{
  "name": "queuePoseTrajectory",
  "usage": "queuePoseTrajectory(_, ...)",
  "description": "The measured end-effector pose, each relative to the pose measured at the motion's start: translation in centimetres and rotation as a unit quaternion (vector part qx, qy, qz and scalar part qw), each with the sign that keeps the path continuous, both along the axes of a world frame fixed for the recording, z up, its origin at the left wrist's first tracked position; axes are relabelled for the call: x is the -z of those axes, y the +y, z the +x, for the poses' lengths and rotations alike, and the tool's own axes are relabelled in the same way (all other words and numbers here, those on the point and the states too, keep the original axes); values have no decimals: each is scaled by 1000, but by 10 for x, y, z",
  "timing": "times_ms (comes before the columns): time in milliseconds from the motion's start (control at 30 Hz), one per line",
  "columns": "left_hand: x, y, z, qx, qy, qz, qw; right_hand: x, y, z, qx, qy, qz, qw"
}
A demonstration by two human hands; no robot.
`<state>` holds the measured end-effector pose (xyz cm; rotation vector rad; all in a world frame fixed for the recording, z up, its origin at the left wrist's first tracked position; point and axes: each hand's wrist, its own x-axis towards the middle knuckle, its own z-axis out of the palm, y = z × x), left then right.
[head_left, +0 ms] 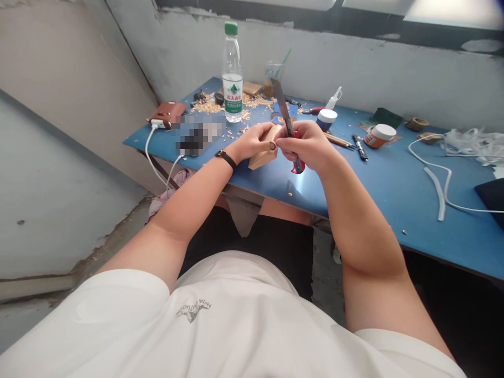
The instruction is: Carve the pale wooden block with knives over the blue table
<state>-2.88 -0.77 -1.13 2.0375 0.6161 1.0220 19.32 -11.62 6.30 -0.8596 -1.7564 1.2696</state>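
Note:
My left hand [254, 142] is closed around a pale wooden block [262, 158], holding it over the front edge of the blue table. A rounded end of the wood shows by the thumb. Close against it, my right hand [305, 142] grips a red-handled blade [282, 105]. Its long dark blade points up and away, and part of the red handle shows below the fist. Whether the edge has teeth I cannot make out. The right fingertips are at the wood's end; whether they touch it is unclear.
Wood chips [208, 103] lie around a water bottle [233, 73] on the blue table [354, 184]. Behind stands a cup with a straw [273, 73]. To the right are a blue jar [326, 119], an orange jar [380, 136], carving tools [340, 140] and a white cable [449, 178].

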Motion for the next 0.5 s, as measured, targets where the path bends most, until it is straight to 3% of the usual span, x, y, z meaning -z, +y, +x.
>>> queuePoseTrajectory(500,4,3,-1,-15,-10,2,1000,10,9,0,13,15,-34,999)
